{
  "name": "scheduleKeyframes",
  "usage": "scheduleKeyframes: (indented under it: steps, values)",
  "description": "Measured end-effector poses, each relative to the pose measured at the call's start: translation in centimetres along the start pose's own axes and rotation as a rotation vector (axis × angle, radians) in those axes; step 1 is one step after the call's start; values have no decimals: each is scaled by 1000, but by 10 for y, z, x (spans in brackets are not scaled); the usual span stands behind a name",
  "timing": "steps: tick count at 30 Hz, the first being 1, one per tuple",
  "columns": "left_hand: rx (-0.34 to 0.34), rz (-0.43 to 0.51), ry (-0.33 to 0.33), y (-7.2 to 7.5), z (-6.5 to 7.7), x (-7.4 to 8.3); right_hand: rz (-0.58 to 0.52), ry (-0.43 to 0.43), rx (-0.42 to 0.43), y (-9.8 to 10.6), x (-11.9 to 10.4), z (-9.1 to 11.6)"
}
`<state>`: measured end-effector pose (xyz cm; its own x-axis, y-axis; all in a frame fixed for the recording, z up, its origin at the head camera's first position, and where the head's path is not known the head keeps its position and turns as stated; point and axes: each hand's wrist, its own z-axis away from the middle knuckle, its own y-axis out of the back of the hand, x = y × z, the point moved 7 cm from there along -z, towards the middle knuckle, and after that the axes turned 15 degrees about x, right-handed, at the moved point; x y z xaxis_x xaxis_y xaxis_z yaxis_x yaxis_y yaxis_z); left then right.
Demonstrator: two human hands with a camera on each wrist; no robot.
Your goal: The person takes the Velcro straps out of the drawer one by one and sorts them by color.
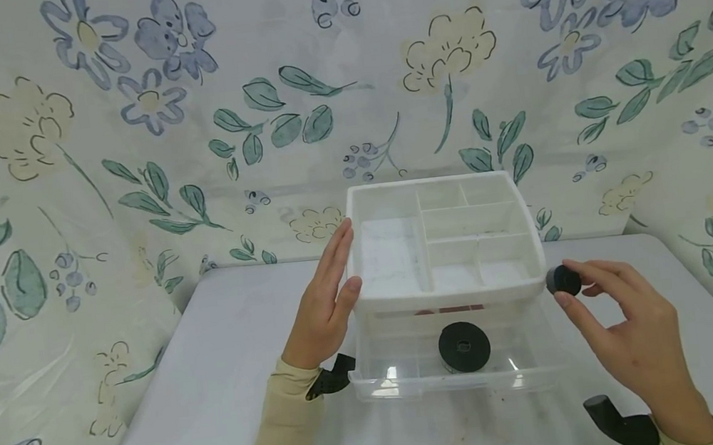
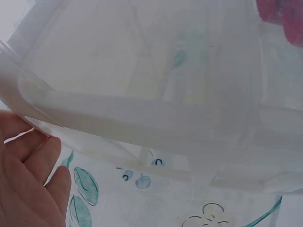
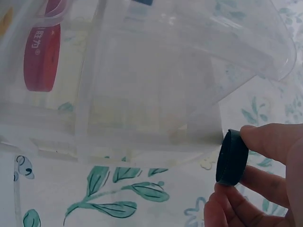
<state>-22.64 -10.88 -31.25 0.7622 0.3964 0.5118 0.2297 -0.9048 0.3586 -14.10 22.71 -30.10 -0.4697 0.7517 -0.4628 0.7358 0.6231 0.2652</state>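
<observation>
A white compartment tray [image 1: 392, 255] sits on top of a clear plastic box [image 1: 392, 387], whose open part juts out in front. My left hand [image 1: 323, 312] rests with nearly straight fingers on the tray's left side; the left wrist view shows those fingertips [image 2: 52, 146] touching its edge. In my right hand [image 1: 637, 324], thumb and fingers pinch a small black round cap [image 1: 563, 280] just beyond the tray's front right corner. The right wrist view shows this cap [image 3: 232, 158] on edge, close to the plastic wall. A larger black disc [image 1: 464, 347] lies in the clear box.
Red rolls, one a red tape roll [image 3: 42, 56] with white lettering, show through the clear plastic. The box stands on a white table [image 1: 243, 319]. A flowered curtain [image 1: 312, 33] rises behind it and at both sides. Black mounts [image 1: 621, 426] are on both wrists.
</observation>
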Motion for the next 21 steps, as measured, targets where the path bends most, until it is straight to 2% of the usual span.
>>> scheduleKeyframes:
  steps: [21]
  values:
    - [3, 4, -1, 0, 0, 0, -18, -19, 98, -13, 31, 4]
